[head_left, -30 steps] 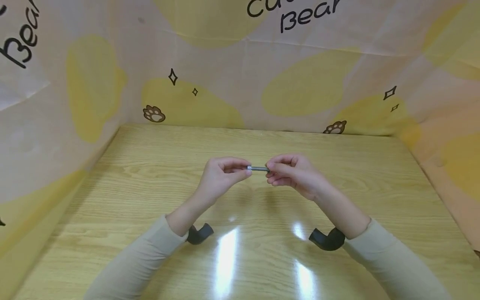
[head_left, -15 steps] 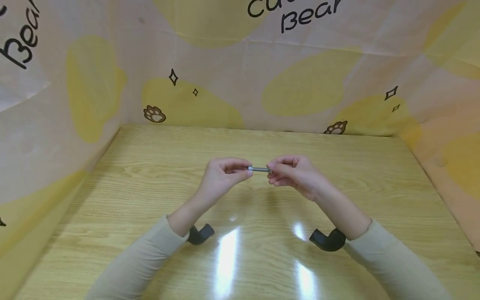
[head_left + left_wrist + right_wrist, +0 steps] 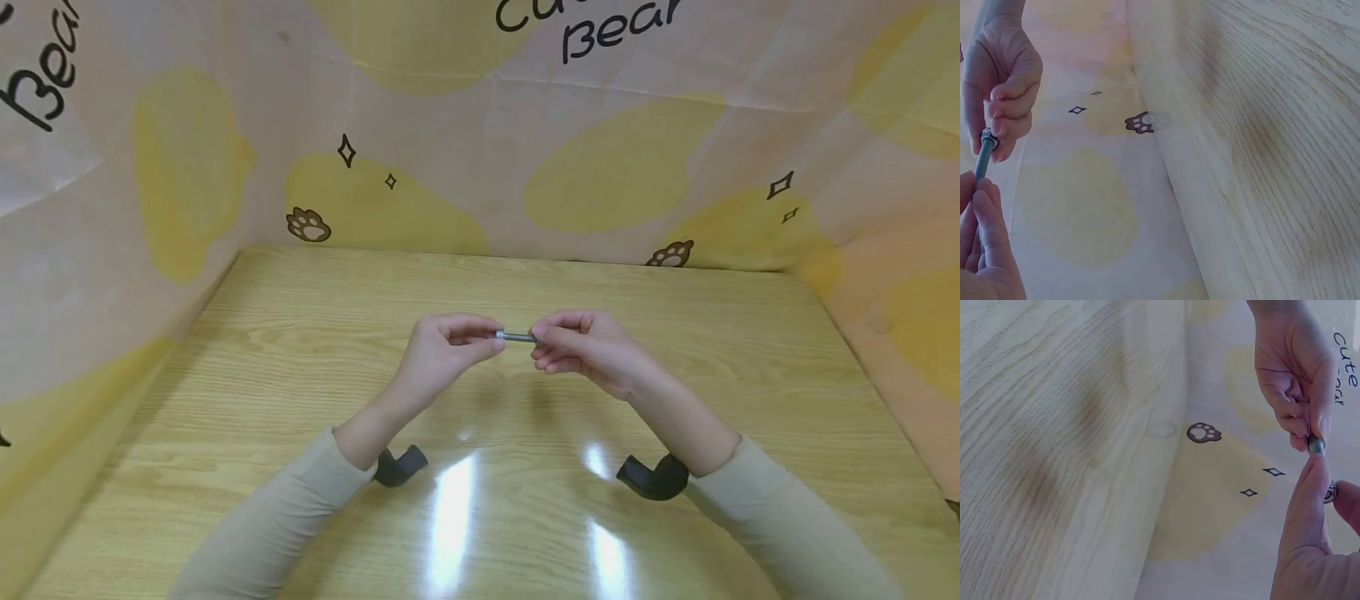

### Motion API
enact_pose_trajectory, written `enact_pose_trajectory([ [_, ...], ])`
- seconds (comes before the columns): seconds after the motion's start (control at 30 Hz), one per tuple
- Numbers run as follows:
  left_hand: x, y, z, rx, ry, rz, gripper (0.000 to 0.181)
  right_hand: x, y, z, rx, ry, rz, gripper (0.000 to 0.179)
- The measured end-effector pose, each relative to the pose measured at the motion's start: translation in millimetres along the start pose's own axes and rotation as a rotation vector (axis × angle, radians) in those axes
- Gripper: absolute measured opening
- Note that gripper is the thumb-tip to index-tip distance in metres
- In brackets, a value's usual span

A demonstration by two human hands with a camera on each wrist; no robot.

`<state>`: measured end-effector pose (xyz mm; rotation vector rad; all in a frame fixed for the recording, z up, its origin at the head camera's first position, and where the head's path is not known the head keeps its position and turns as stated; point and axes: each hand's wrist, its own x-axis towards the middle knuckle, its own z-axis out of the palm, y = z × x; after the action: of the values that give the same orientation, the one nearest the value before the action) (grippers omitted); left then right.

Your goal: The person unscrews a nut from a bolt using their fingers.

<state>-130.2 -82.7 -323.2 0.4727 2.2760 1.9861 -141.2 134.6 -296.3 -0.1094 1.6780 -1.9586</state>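
Mid-air: a slim silver-grey metal bolt with a threaded shaft and a cylindrical head (image 3: 518, 337) is held nearly level above a glossy yellow wood-grain table (image 3: 247, 350), touching nothing but fingers.
Shaft end: a small round-edged silver metal nut (image 3: 1330, 492) sits at the end away from the bolt's head; how far the thread runs into it cannot be told.
Cross-threading: a likely fault, I judge, if the nut is turned while tilted against the shaft; two unsupported ends make it easy to lose the line.
Drop: the nut is small and seems to be held by little more than fingertips; if it is only lightly engaged, a loosened pinch could let it fall and roll on the smooth table.
Spinning head: should the grip on the rounded head be too light, the bolt could turn along with the nut, and the thread would gain nothing.
Left hand (image 3: 441, 348): thumb and fingers close together, pinching the bolt at its head; the gap between them is just the head's thickness.
Right hand (image 3: 596, 348): thumb and forefinger brought in narrowly at the nut end, pinching there, with the other fingers curved below; in the head view they largely cover the nut.
Spacing: the hands are near but apart, with bare shaft showing between them.
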Motion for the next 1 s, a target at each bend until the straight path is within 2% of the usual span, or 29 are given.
enact_pose_trajectory([
  [0.17,0.6,-0.6,-0.8,0.001,-0.001,0.006,0.019,0.4,-1.2,-1.7,-0.033,0.003,-0.039,0.018],
  [0.27,0.7,-0.6,-0.7,0.004,0.001,0.009,0.018,0.3,-2.2,-3.5,-0.02,0.011,-0.018,0.008],
  [0.43,0.5,0.3,-0.2,0.003,-0.001,0.001,0.018,0.0,-3.0,-3.9,0.025,0.023,0.033,0.014],
  [0.57,1.0,1.1,-0.5,-0.002,-0.001,0.008,0.019,0.9,-1.4,-4.4,0.049,-0.004,-0.013,0.021],
  [0.7,0.7,2.3,-1.1,-0.013,-0.001,0.01,0.019,1.4,0.4,-4.9,0.041,0.016,-0.064,0.022],
  [0.87,-0.1,3.0,-1.4,-0.009,0.003,-0.004,0.02,1.6,-0.2,-2.8,0.052,0.034,-0.053,0.012],
  [1.0,0.2,4.3,-1.6,-0.013,0.008,-0.01,0.019,2.0,-0.8,-2.3,0.064,0.003,-0.04,0.017],
])
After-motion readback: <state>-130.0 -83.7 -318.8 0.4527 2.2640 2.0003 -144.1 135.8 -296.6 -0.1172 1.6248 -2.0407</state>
